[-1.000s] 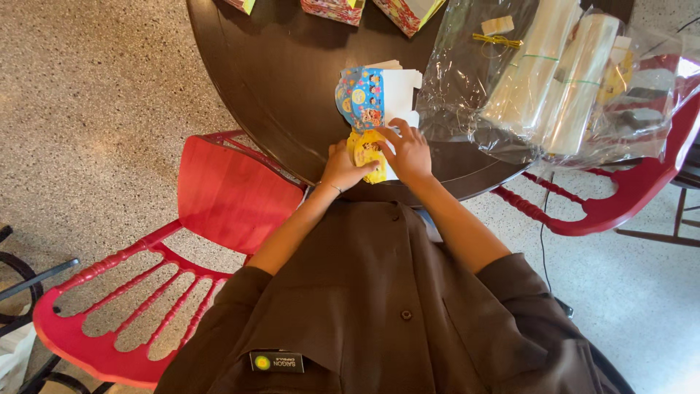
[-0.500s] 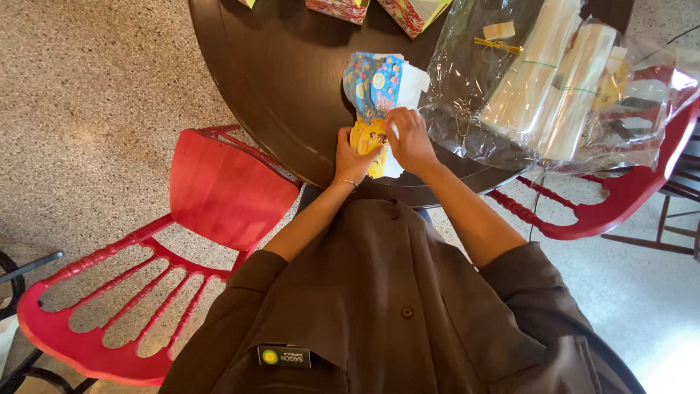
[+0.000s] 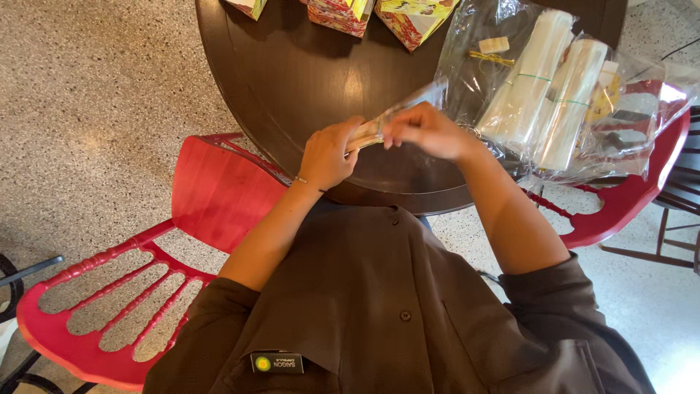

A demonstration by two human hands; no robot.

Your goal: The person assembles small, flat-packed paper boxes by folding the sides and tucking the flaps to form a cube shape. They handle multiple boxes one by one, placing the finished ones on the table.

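- Together, both hands held one thin, flat packet (image 3: pixel 397 115) edge-on above the near rim of the round dark table (image 3: pixel 292 80); wrapped in clear film, it ran slantwise from lower left to upper right.
- Left hand (image 3: pixel 328 155) sat at about seven o'clock of the packet, fingers curled and grasping its lower end, where a sliver of yellow showed between thumb and fingers.
- Right hand (image 3: pixel 430 131) sat just at four o'clock of the packet's middle, fingertips pinching its edge, slightly blurred; the packet's upper end stuck out past them toward one o'clock.
- Clear plastic bag (image 3: pixel 634 109) lay at three o'clock of the hands, partly on the table and partly over a red chair (image 3: pixel 627 197); it held two pale rolls (image 3: pixel 529 84) lying side by side, each bound by a thin green band.
- Three colourful cartons (image 3: pixel 412 14) in red and yellow stood at twelve o'clock along the table's far edge, well apart from the hands.
- Another red chair (image 3: pixel 219 190) with a slatted back stood at eight o'clock, beside the person's left forearm, on a speckled floor (image 3: pixel 87 109).
- Dark brown shirt (image 3: pixel 386 314) filled the bottom of the view, sleeves ending above the elbows.
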